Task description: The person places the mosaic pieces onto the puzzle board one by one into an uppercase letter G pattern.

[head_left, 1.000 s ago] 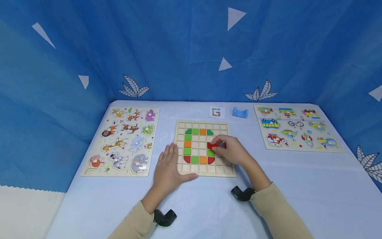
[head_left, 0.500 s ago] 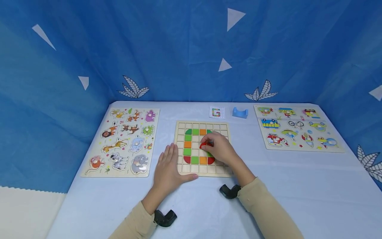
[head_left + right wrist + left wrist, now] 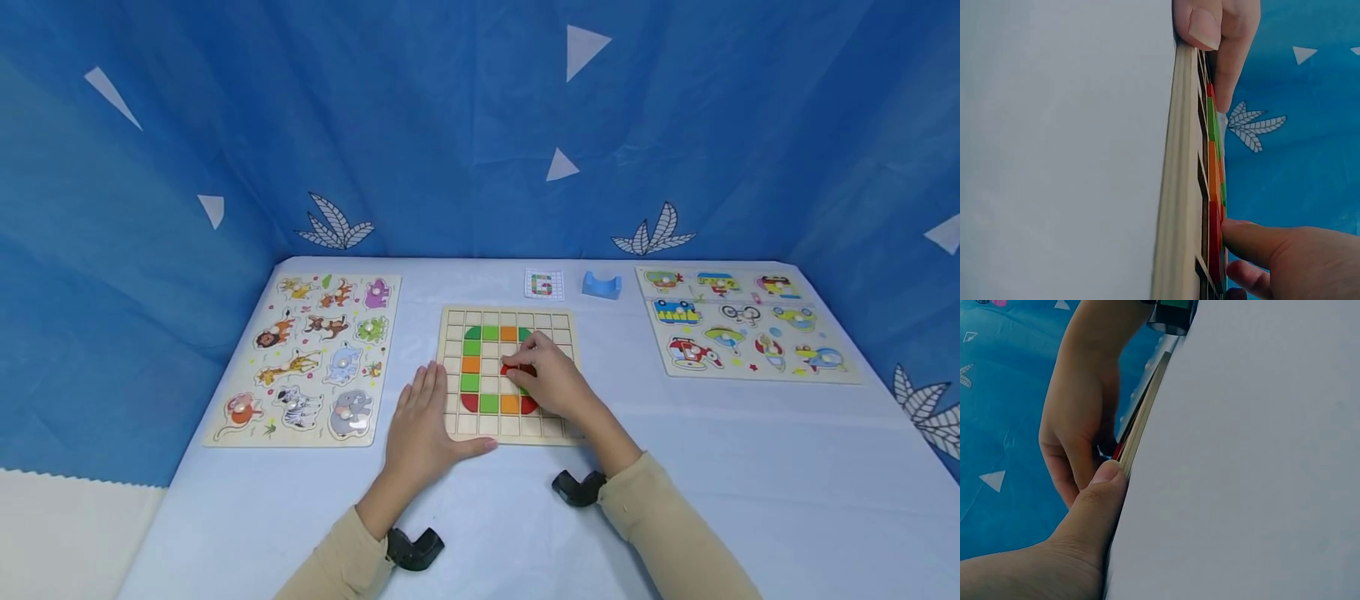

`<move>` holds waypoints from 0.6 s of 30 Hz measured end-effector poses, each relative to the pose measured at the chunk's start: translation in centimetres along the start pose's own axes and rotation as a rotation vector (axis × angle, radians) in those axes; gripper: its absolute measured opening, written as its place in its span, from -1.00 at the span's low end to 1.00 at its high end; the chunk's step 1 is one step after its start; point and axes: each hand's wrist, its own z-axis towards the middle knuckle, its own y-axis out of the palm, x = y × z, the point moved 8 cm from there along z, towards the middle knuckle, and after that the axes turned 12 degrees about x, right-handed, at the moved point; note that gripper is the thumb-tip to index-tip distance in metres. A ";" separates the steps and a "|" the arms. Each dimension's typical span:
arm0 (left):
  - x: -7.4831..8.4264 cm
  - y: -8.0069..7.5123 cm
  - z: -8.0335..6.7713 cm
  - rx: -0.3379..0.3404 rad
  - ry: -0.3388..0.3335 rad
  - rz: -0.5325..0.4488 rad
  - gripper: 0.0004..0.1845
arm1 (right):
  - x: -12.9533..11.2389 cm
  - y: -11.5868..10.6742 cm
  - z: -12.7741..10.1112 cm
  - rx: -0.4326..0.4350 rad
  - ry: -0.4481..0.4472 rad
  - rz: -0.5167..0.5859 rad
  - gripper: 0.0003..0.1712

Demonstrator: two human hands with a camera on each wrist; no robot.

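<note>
The square wooden grid board (image 3: 525, 427) lies in front of me, with green, orange and red tiles set in a ring of its cells. My left hand (image 3: 422, 433) rests flat along the board's left side, its thumb (image 3: 1107, 472) against the near edge. Over the right part of the ring, my right hand (image 3: 555, 379) pinches a red tile (image 3: 506, 369) between thumb and forefinger, inside the ring at a middle cell. That hand covers part of the ring's right column. The right wrist view shows the tiles edge-on, with the right fingers low over them.
An animal puzzle board (image 3: 311, 417) lies to the left, a vehicle puzzle board (image 3: 738, 371) to the right. Behind the grid board are a small pattern card (image 3: 543, 285) and a blue holder (image 3: 602, 286). A blue curtain (image 3: 450, 125) hangs behind the table.
My right hand has moved left from the ring's right column to the inner cell, carrying the red tile, and has lowered it there. The left hand has stayed put.
</note>
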 end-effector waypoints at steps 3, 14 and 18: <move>0.0 0.0 0.0 0.006 0.003 -0.003 0.45 | 0.0 -0.1 -0.2 0.013 0.003 0.008 -0.63; -0.5 0.2 0.1 0.000 0.003 0.023 0.45 | -0.8 -1.1 -1.7 0.038 0.017 0.047 -0.57; -0.7 0.1 0.0 0.011 0.008 0.022 0.45 | -1.3 -1.7 -2.3 0.047 0.000 0.023 -0.59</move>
